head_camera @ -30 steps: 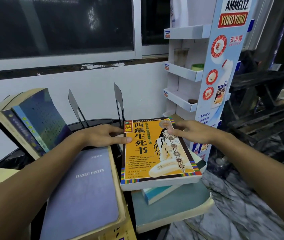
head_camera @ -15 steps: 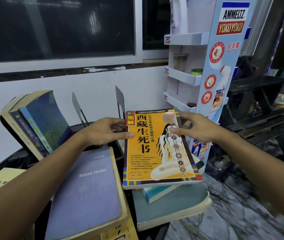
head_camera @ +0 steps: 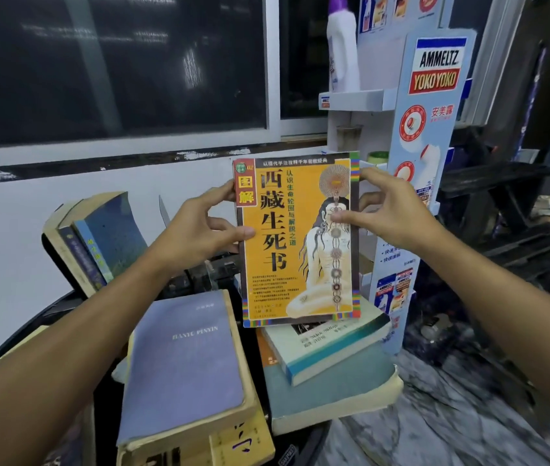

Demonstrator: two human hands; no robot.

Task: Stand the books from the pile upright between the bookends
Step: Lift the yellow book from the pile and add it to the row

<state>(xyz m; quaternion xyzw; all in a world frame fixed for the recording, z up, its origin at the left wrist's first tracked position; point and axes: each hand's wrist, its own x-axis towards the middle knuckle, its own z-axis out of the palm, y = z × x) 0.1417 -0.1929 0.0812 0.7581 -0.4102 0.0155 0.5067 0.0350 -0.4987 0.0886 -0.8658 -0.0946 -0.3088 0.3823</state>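
Observation:
An orange-yellow book (head_camera: 287,264) with black Chinese characters stands nearly upright in the air above the pile. My left hand (head_camera: 199,230) grips its left edge and my right hand (head_camera: 391,213) grips its right edge. Under it lies a pile of a white-and-teal book (head_camera: 330,348) on a thick teal book (head_camera: 334,391). A purple "Hanyu Pinyin" book (head_camera: 182,371) lies flat to the left. Several books (head_camera: 98,237) lean at the far left. One black bookend (head_camera: 164,211) shows just behind my left hand; the other is hidden behind the held book.
The books rest on a round black table (head_camera: 65,306) against a white wall under a dark window. A white display shelf (head_camera: 401,129) with a white bottle (head_camera: 344,52) stands to the right. Dark wooden furniture (head_camera: 518,203) and a marbled floor (head_camera: 468,415) lie further right.
Both hands have lifted the orange-yellow book off the pile and tipped it from lying flat to nearly upright. The white-and-teal book beneath is now uncovered.

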